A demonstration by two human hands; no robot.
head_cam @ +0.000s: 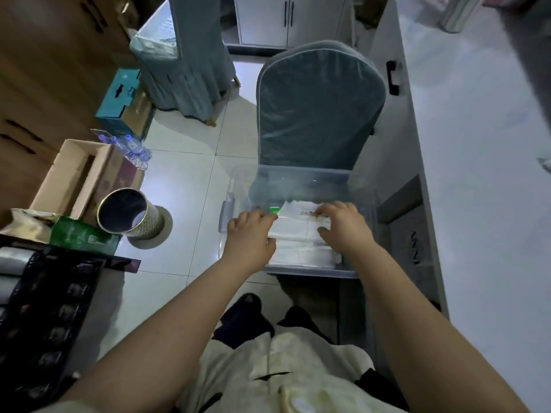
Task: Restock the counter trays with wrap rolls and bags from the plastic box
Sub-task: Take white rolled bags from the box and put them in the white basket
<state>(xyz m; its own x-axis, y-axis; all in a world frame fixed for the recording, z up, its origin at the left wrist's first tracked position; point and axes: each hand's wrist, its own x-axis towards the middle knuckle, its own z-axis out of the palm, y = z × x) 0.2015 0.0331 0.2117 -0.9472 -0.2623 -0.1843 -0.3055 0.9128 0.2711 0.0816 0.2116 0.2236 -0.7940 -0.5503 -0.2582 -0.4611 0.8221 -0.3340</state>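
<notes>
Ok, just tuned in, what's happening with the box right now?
A person is leaning over the clear plastic box, which sits on the seat of a grey-blue covered chair beside the white counter. Both hands are down inside the box: the left hand and right hand are on either end of a stack of white packaged bags, fingers curled on it. Nothing is lifted out yet.
</notes>
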